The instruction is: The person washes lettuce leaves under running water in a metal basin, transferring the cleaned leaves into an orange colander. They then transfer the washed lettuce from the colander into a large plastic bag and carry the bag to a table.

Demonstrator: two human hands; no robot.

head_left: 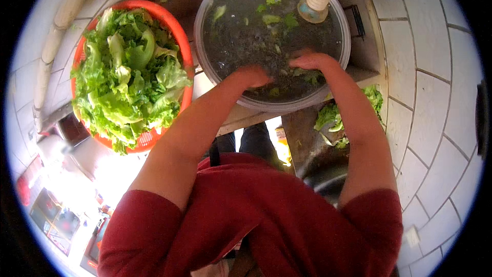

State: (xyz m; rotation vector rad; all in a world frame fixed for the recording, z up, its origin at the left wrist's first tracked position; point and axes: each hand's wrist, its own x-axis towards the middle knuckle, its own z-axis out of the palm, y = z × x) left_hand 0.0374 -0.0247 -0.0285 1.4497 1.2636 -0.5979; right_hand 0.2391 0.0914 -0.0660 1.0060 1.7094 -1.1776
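Note:
A wide round basin [201,46] of dark-looking water stands in front of me, with loose green leaf pieces [271,19] floating in it. Both my hands reach into its near half. My left hand [254,76] dips in at the near edge, its fingers under the water and blurred. To its right, my right hand [309,60] slants inward, its fingertips at the water surface and smeared. Whether either hand holds a leaf is hidden. On the left, an orange-red plastic basket [185,46] is heaped with wet lettuce leaves [128,77].
A whitish pipe or hose end with a blue top [318,0] hangs over the basin's far right. More lettuce leaves [329,117] lie on a dark surface below my right forearm. White tiled walls [410,61] rise at the right; a pale pole [66,10] runs along the left.

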